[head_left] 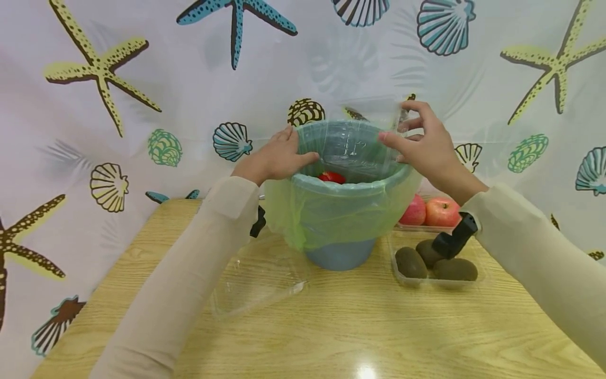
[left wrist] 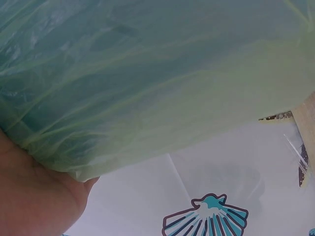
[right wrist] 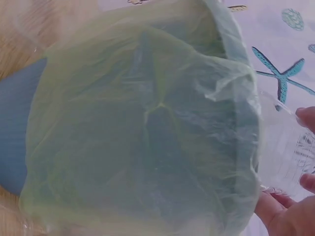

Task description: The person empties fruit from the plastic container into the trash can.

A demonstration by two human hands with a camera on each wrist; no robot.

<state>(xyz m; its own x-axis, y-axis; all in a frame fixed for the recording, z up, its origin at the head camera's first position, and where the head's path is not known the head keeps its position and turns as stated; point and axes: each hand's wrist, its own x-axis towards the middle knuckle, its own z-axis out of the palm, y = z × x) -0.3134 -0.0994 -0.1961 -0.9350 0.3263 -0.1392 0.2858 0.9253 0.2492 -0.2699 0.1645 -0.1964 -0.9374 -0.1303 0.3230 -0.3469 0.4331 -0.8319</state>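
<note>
In the head view, a blue bin (head_left: 342, 255) stands on the table, lined with a thin green-yellow plastic bag (head_left: 341, 216) folded over its rim. My left hand (head_left: 276, 156) rests on the bin's left rim, fingers extended and thumb over the edge; in the left wrist view its palm (left wrist: 39, 196) lies against the bag. My right hand (head_left: 423, 139) pinches the right side of a clear plastic container (head_left: 360, 145), which tilts over the bin's mouth, its lower part inside. Below it, inside the bin, shows a red item (head_left: 333, 177), its kind unclear.
Another clear plastic container (head_left: 260, 279) lies left of the bin. To the right, a clear tray (head_left: 418, 282) holds several brown oval fruits (head_left: 455, 269) resembling kiwis. Red apples (head_left: 442, 211) sit behind it. A patterned sheet (head_left: 189, 95) hangs behind the wooden table (head_left: 331, 331).
</note>
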